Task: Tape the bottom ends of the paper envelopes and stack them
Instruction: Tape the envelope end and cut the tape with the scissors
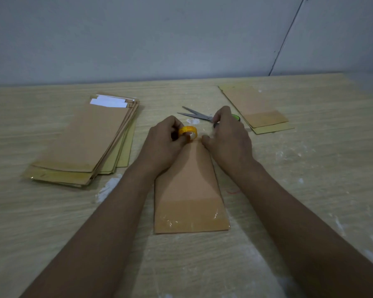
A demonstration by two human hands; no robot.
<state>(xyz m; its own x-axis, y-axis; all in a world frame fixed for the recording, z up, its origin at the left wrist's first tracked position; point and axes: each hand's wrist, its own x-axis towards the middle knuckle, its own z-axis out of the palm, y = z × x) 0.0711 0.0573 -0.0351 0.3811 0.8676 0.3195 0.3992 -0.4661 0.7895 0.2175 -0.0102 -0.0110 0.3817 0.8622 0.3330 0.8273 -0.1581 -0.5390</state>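
At envelope (190,186) far end: left hand (162,145) grips tape roll (188,132); right hand (228,136) fingers curled, grasp unclear; scissors (197,115) behind.

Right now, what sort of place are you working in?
Probably a plain craft or packing workstation: a wooden table against a bare wall, with stacked paper envelopes, scissors, and a tape roll held in the left hand.

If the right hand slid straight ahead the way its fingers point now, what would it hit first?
The right hand points up and slightly left, away from the person. The scissors lie just beyond its fingertips, so it would likely meet them first; past them only bare table shows. Height above the table is unclear.
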